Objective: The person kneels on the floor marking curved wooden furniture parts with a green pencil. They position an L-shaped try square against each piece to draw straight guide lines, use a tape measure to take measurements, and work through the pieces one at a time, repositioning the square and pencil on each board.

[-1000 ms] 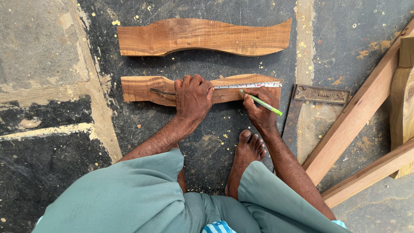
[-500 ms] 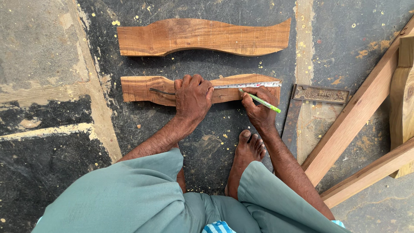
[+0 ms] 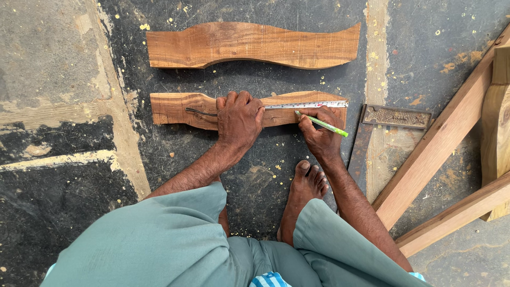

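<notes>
On the dark concrete floor (image 3: 64,223), the near wavy board (image 3: 175,109) carried a tape measure (image 3: 305,105) pinned by the left hand (image 3: 239,119), fingers pressed together, while the right hand (image 3: 319,135) pinched a green pencil (image 3: 323,125) at its right end; marking appeared unfinished, the far board (image 3: 249,45) untouched.

- Reddish-brown near plank (image 3: 175,108), darker grain streaks running along it.
- Far plank (image 3: 249,45): same warm brown, wavy grain.
- Bright green pencil (image 3: 324,125).
- Silvery-white tape measure (image 3: 305,105), fine dark marks.
- Grey-green trousers (image 3: 159,244).
- Floor (image 3: 58,212): black patches, pale grey bands, yellow specks.
- Pale tan beams (image 3: 441,143).
</notes>
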The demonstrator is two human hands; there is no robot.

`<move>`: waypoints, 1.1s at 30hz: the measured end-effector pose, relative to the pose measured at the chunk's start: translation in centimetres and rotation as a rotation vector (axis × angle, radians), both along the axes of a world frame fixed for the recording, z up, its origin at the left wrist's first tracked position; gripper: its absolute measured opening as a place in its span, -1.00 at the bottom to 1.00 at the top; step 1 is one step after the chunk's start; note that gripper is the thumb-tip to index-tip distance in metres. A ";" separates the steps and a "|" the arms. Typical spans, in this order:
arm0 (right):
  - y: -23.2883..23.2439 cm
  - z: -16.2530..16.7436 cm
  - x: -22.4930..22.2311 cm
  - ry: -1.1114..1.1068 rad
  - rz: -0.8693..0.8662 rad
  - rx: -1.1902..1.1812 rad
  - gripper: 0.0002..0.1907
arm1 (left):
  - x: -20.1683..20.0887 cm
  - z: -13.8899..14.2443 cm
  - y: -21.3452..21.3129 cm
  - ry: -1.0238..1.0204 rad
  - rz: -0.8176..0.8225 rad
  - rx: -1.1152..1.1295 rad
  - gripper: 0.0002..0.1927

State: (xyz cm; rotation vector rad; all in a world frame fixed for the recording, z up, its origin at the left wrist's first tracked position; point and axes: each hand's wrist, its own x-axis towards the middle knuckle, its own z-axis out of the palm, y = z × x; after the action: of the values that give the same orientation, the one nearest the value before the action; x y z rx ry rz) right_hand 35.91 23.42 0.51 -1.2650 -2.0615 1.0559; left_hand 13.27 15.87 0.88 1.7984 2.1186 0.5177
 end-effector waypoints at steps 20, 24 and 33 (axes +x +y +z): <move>1.9 1.9 6.3 0.566 -0.498 -0.219 -0.82 | -5.7 -0.3 12.9 -0.056 0.014 -0.009 -0.88; 1.7 2.1 6.1 0.520 -0.494 -0.243 -0.82 | -6.2 -0.8 12.7 -0.068 0.016 -0.094 -0.88; 9.6 2.4 2.3 0.142 -0.143 -0.184 -0.84 | -5.9 -0.8 12.4 0.002 0.002 0.029 -0.85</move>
State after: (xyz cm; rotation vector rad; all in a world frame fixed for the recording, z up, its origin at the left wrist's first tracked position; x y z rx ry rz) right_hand 38.20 32.98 2.90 -1.3623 -1.7737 1.2535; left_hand 7.37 28.23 0.09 1.8128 2.1252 0.5503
